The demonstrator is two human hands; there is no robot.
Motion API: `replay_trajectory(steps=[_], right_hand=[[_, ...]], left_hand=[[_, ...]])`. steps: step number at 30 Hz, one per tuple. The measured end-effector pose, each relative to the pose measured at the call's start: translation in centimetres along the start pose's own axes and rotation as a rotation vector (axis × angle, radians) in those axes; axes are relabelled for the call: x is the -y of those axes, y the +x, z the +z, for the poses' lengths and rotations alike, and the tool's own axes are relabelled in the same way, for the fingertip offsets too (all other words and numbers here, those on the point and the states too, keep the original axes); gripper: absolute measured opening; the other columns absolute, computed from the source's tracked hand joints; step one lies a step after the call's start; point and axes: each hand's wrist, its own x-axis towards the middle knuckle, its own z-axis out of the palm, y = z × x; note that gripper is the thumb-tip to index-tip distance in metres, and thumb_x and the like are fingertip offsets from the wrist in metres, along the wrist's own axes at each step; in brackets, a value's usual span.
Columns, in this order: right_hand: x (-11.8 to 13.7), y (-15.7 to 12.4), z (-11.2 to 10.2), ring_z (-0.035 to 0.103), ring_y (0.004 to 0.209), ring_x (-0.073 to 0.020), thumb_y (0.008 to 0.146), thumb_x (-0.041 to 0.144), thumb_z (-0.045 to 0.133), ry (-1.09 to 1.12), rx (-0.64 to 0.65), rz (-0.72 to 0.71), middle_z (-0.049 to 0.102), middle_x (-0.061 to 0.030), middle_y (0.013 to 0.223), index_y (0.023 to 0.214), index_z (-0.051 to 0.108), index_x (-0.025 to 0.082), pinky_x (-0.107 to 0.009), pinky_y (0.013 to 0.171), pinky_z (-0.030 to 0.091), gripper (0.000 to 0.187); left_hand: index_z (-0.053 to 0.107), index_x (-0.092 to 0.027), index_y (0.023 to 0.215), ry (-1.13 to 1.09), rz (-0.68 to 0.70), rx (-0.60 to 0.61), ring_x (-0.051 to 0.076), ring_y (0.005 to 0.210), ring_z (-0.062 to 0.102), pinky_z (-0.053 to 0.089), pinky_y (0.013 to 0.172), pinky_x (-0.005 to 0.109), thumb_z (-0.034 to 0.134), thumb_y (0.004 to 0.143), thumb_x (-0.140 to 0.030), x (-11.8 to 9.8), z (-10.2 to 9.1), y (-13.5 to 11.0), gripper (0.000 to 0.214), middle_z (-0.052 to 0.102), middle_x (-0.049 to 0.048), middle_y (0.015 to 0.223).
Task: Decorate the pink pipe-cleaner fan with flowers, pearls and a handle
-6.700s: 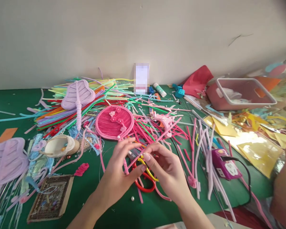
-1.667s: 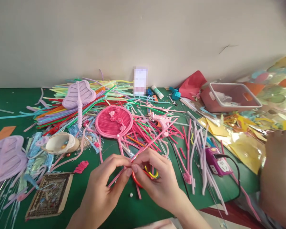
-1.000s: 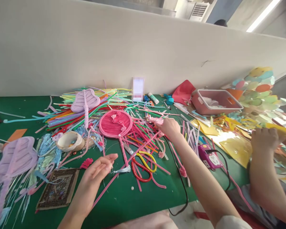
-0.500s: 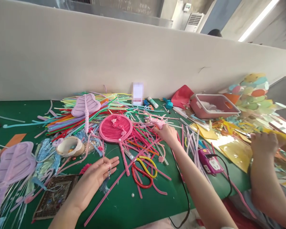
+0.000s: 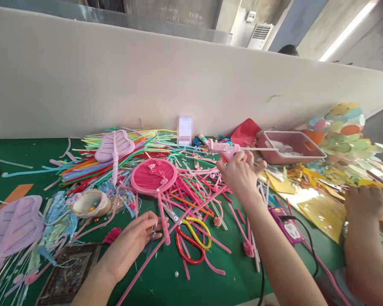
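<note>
My right hand (image 5: 241, 172) holds a pink hot glue gun (image 5: 225, 147) up above the pile of pipe cleaners. Its nozzle points left, and a long clear glue stick (image 5: 260, 149) sticks out to the right. My left hand (image 5: 143, 231) is beside the handle of a round pink fan (image 5: 153, 176) decorated with small flowers. Between its thumb and fingers hangs a small dark blue tassel (image 5: 150, 245) with a tiny metallic piece. Scissors (image 5: 191, 255) with red and yellow handles lie just right of the fan handle.
Pipe cleaners (image 5: 83, 168) in many colours spread across the green table (image 5: 166, 282). Left are purple fans (image 5: 17, 227), a tape roll (image 5: 91, 204) with beads and a bead tray (image 5: 72, 272). A purple power strip (image 5: 287, 225), pink basket (image 5: 290, 148) and another person's hand (image 5: 364, 202) are right.
My right hand has lifted the glue gun off the pile and turned it sideways. My left hand has moved right to the fan handle, its fingers curling in.
</note>
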Motion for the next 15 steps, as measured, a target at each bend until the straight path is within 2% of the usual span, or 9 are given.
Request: replay_trajectory(steps=[2,4,7,10,13,15], right_hand=[[0.4,0.6,-1.1,0.057,0.111,-0.0425,0.088,0.04,0.039,0.053,0.048,-0.043,0.067,-0.0243,0.086,0.102,0.055,0.006,-0.061,0.1,0.022,0.04],[0.9,1.2,-2.0,0.063,0.093,-0.0376,0.085,0.04,0.042,0.102,0.074,-0.062,0.067,-0.0191,0.081,0.092,0.056,0.011,-0.058,0.101,0.023,0.034],[1.4,1.9,-2.8,0.063,0.084,-0.0334,0.083,0.042,0.044,0.227,0.089,-0.058,0.061,-0.0094,0.074,0.085,0.054,0.017,-0.056,0.1,0.027,0.026],[1.7,2.9,-2.9,0.062,0.081,-0.029,0.083,0.042,0.049,0.422,0.126,-0.041,0.056,-0.0034,0.073,0.083,0.049,0.022,-0.051,0.094,0.034,0.019],[2.1,3.9,-2.3,0.059,0.072,-0.0217,0.083,0.044,0.054,0.683,0.218,-0.044,0.057,-0.0013,0.07,0.08,0.046,0.023,-0.04,0.078,0.043,0.022],[2.6,4.3,-1.8,0.056,0.064,-0.0173,0.085,0.047,0.054,0.894,0.25,-0.06,0.057,-0.0002,0.067,0.081,0.045,0.023,-0.033,0.067,0.044,0.025]], left_hand=[[0.058,-0.023,0.086,0.087,0.074,-0.057,0.025,0.122,0.06,0.046,0.1,0.035,0.064,0.09,-0.037,-0.4,0.5,-0.9,0.017,0.069,0.0049,0.123],[0.059,-0.023,0.084,0.173,0.159,-0.15,0.026,0.123,0.059,0.042,0.105,0.037,0.064,0.089,-0.043,-0.7,1.0,-1.7,0.021,0.069,0.0044,0.124],[0.058,-0.022,0.073,0.171,0.302,-0.273,0.032,0.129,0.055,0.042,0.108,0.042,0.07,0.082,-0.046,-0.8,1.7,-2.1,0.029,0.073,0.0076,0.119],[0.054,-0.022,0.065,0.108,0.453,-0.333,0.037,0.123,0.06,0.044,0.107,0.05,0.075,0.075,-0.045,-1.0,2.4,-2.1,0.033,0.076,0.0115,0.111],[0.057,-0.022,0.072,0.154,0.502,-0.41,0.036,0.123,0.061,0.035,0.114,0.052,0.072,0.078,-0.049,-1.1,3.0,-2.5,0.032,0.076,0.0098,0.114],[0.06,-0.024,0.079,0.21,0.496,-0.443,0.034,0.131,0.055,0.028,0.119,0.049,0.069,0.081,-0.053,-1.1,3.2,-3.0,0.031,0.072,0.0071,0.123]])
